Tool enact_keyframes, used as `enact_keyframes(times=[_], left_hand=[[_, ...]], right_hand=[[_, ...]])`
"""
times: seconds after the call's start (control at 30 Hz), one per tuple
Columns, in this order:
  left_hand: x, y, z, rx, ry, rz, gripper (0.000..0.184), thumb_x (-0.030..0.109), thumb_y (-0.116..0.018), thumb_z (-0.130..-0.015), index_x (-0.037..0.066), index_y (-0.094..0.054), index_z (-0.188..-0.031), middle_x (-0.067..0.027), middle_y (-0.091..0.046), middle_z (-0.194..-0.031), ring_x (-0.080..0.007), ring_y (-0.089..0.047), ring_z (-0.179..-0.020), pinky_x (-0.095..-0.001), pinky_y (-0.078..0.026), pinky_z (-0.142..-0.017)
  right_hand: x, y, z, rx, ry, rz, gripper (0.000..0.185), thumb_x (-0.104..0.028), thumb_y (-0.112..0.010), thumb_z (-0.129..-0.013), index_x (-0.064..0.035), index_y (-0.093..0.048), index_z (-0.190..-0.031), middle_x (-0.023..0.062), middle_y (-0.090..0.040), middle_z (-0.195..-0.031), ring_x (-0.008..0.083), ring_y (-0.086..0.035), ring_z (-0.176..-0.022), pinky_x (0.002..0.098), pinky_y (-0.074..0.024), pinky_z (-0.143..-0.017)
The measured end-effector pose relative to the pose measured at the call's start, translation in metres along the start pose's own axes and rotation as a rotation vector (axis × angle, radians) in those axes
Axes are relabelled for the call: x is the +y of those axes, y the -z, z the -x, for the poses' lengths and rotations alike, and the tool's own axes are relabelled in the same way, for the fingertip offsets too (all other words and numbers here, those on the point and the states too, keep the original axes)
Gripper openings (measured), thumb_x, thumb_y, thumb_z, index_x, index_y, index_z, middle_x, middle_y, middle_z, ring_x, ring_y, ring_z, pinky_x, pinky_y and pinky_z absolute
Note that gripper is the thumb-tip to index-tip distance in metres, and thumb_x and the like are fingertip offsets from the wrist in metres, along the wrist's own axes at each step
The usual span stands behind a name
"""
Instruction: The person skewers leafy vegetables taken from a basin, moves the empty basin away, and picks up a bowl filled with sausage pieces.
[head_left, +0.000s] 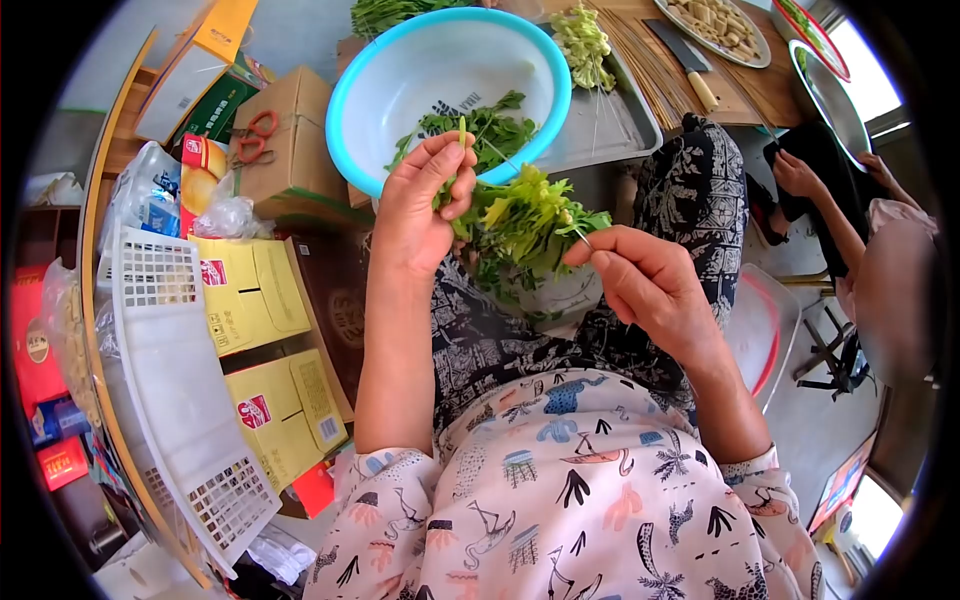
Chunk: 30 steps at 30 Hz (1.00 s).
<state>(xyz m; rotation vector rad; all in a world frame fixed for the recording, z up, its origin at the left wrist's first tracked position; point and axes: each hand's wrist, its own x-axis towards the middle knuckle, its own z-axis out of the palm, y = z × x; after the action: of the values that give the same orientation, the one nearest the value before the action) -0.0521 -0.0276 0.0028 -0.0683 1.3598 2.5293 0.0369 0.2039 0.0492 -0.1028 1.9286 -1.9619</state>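
Observation:
My left hand (428, 190) is closed in a pinch, with a short green stem (462, 131) poking up between thumb and fingers. My right hand (650, 285) grips the end of a thin skewer (582, 237). Bunched on that skewer are leafy greens (530, 222), hanging above my lap, and its pale tip seems to come out on the left near my left hand. Just beyond both hands stands a white basin with a blue rim (345, 130), holding loose green leaves (485, 130). Part of the leaves in my left palm is hidden by the fingers.
Right of the basin is a metal tray (625, 125) with finished-looking green skewers (582, 50). Bare skewers (640, 60), a knife (690, 65) and a plate of cut pieces (715, 28) lie behind. Boxes (285, 140) stand left; another person (830, 200) sits right.

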Motion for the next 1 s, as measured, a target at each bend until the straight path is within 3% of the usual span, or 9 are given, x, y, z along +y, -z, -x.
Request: enact_keyframes(times=[0.07, 0.27, 0.6, 1.0], left_hand=[[0.001, -0.004, 0.004, 0.023, 0.005, 0.022, 0.018, 0.012, -0.063, -0.086, 0.001, -0.062, -0.100, -0.0025, -0.059, -0.081, -0.0063, -0.048, -0.061, -0.0181, -0.030, -0.046], [0.002, -0.008, 0.010, 0.027, 0.002, 0.001, 0.021, 0.017, -0.062, -0.088, 0.002, -0.059, -0.101, -0.0024, -0.056, -0.083, -0.0056, -0.044, -0.059, -0.0162, -0.028, -0.043], [0.001, -0.006, 0.013, 0.019, 0.004, 0.048, 0.018, 0.015, -0.064, -0.086, 0.003, -0.063, -0.100, -0.0019, -0.060, -0.080, -0.0060, -0.048, -0.058, -0.0171, -0.028, -0.043], [0.001, -0.007, 0.013, 0.020, -0.004, 0.008, 0.021, 0.018, -0.065, -0.085, 0.003, -0.060, -0.099, 0.0003, -0.053, -0.075, -0.0051, -0.041, -0.057, -0.0164, -0.026, -0.043]], right_hand=[[0.001, -0.004, -0.001, -0.020, -0.014, -0.015, 0.018, -0.010, -0.047, -0.094, 0.0006, -0.061, -0.098, -0.0074, -0.041, -0.059, 0.0001, -0.034, -0.051, 0.0174, -0.0270, -0.045], [0.002, -0.008, -0.003, -0.033, 0.015, 0.030, 0.018, -0.010, -0.047, -0.094, 0.0001, -0.061, -0.097, -0.0069, -0.041, -0.058, 0.0009, -0.034, -0.051, 0.0182, -0.0274, -0.045], [0.002, -0.010, -0.003, -0.036, -0.006, 0.031, 0.018, -0.011, -0.047, -0.094, 0.0004, -0.061, -0.097, -0.0065, -0.040, -0.057, 0.0015, -0.033, -0.050, 0.0182, -0.0269, -0.045], [0.002, -0.009, -0.002, -0.038, -0.024, 0.044, 0.019, -0.012, -0.048, -0.094, 0.0005, -0.062, -0.096, -0.0062, -0.041, -0.057, 0.0015, -0.035, -0.050, 0.0186, -0.0279, -0.044]])
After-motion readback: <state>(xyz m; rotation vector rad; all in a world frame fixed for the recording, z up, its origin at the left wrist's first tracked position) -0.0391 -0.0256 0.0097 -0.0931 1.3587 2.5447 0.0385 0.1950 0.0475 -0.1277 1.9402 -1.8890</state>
